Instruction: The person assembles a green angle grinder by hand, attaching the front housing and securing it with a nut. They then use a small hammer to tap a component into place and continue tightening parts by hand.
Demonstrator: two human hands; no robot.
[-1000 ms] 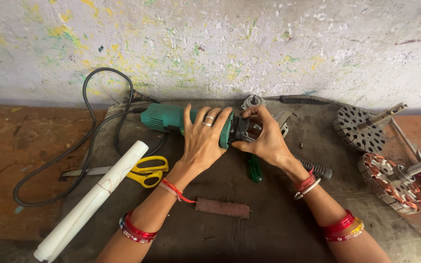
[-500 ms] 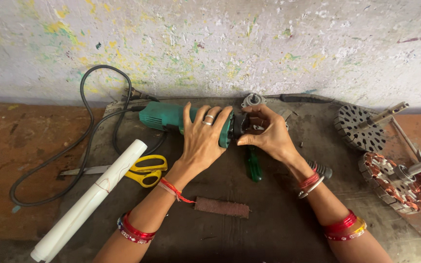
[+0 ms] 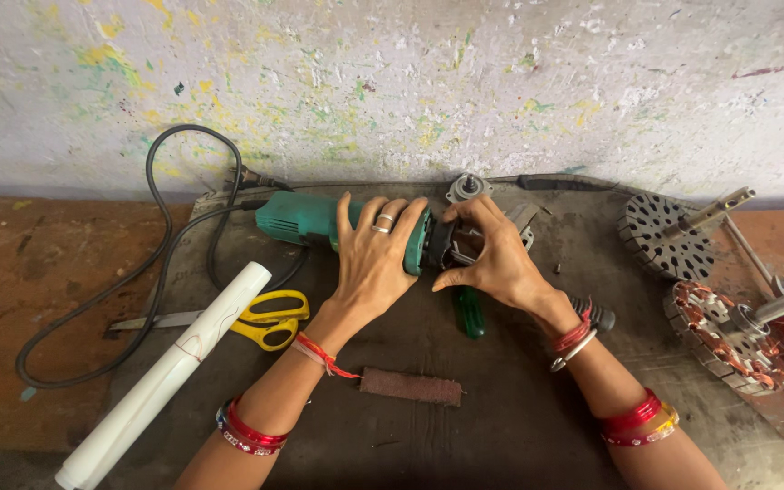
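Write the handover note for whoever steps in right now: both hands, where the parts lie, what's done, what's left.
Left hand: palm down over the green power tool body, steadying it on the dark mat.
Right hand: fingertips on the dark metal head end of the tool, at the joint with the body.
Nearby: green-handled screwdriver under the right hand, yellow scissors, white tube, brown block. Two motor cores lie far right.
Done: head sits against the body.
Left: whether it is fully seated or fastened cannot be told; check the joint.
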